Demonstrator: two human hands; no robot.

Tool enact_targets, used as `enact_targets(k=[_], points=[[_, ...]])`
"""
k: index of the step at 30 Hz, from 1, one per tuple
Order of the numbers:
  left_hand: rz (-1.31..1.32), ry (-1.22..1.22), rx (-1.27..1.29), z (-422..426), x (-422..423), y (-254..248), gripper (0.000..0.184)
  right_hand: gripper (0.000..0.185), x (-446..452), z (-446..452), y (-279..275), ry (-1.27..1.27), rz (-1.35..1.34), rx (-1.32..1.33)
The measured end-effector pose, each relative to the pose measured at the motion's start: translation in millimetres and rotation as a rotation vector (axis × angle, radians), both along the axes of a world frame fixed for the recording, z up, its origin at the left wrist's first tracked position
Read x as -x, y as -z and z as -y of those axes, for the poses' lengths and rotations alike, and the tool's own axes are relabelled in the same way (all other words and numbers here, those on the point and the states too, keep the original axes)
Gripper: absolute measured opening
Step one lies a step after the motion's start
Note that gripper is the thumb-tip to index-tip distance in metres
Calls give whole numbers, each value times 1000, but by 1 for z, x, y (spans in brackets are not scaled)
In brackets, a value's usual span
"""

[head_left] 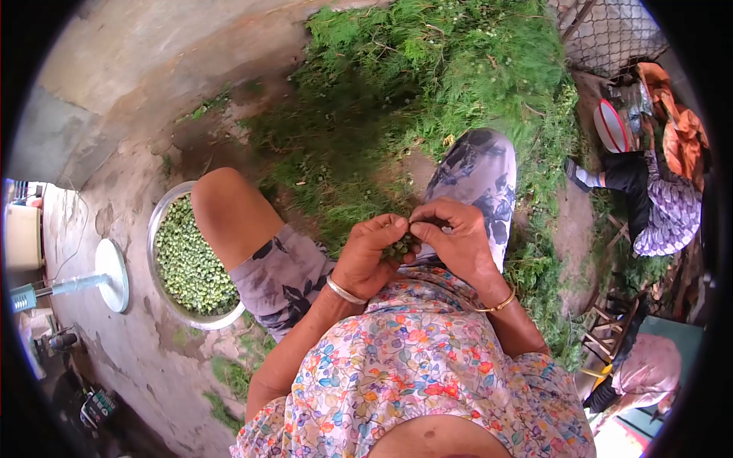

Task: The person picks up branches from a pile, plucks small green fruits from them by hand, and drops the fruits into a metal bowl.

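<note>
My left hand (370, 256) is curled round a small bunch of green seed cones (398, 246), held over my lap. My right hand (456, 235) meets it there, its thumb and forefinger pinched together at the left thumb tip. Whatever is between the right fingertips is too small to make out. To the left of my knee stands a metal basin (205, 324) filled with loose green cones (191, 263). A big heap of feathery green conifer sprigs (458, 69) spreads over the ground in front of me and to my right.
A pedestal fan (113, 275) lies to the left in this view, past the basin. At the right sit a person in a patterned top (668, 210) and another in pink (649, 366). Beside them are a red-rimmed basin (611, 126) and an orange sheet (679, 130).
</note>
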State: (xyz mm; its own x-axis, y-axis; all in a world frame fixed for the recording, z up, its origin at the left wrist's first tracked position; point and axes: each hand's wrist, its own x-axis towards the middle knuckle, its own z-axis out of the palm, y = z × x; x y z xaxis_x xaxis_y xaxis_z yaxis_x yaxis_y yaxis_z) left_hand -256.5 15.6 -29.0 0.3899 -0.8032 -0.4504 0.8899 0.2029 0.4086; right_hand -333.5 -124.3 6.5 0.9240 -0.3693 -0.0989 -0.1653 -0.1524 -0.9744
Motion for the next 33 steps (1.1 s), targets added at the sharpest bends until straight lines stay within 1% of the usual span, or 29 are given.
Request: enact_targets(k=[2, 4, 6, 7, 8, 9, 10, 11, 12, 13, 15, 16, 18, 19, 21, 22, 24, 25, 27, 28, 30, 31, 33], points=[[19, 20, -1, -3, 0, 3, 16, 7, 0, 2, 3, -50, 76, 188], [37, 46, 5, -2, -1, 4, 17, 5, 0, 0, 0, -19, 38, 169], [1, 72, 59, -1, -1, 5, 17, 4, 1, 3, 2, 15, -4, 152], [0, 71, 60, -1, 0, 7, 17, 6, 2, 8, 7, 126, 3, 231], [-76, 27, 110, 0, 0, 10, 18, 10, 2, 13, 9, 236, 11, 310], [-151, -18, 160, 0, 1, 13, 20, 10, 1, 18, 8, 233, 10, 309], [-151, -20, 157, -1, 1, 16, 20, 15, 0, 22, 6, 246, -42, 357], [-208, -58, 208, 1, -1, 18, 23, 21, 1, 27, 5, 260, -94, 407], [-266, -94, 260, 2, -2, 19, 27, 31, 3, 29, 10, 211, -53, 644], [-269, -90, 260, 3, -2, 17, 27, 31, 6, 28, 11, 215, -58, 645], [-298, -140, 307, 4, -3, 12, 36, 27, 9, 19, 5, 223, 5, 747], [-300, -142, 307, 4, -3, 11, 36, 27, 10, 15, 3, 221, 3, 747], [-373, -186, 327, 5, -2, 11, 39, 21, 12, 6, -1, 151, 135, 722], [-374, -187, 327, 4, -2, 11, 39, 21, 11, 1, -3, 150, 134, 722], [-437, -193, 373, 4, -3, 13, 40, 17, 6, -9, -7, 19, 265, 792], [-435, -194, 373, 3, -4, 14, 40, 17, 4, -14, -5, 19, 267, 792], [-462, -164, 412, 1, -4, 17, 34, 19, 2, -20, 1, -95, 302, 744], [-461, -166, 412, 0, -4, 21, 34, 19, -1, -23, 1, -97, 302, 743], [-488, -203, 260, -2, -4, 28, 27, 18, -5, -26, 1, -176, 300, 839], [-488, -205, 260, -1, -3, 29, 27, 18, -6, -27, 4, -178, 301, 839], [-458, -309, 116, 4, -1, 30, 23, 15, -8, -28, 12, -167, 315, 866], [-458, -311, 117, 4, -2, 30, 23, 15, -8, -28, 13, -169, 316, 865], [-429, -200, 212, 1, -2, 29, 22, 9, -7, -28, 14, -38, 316, 683]])
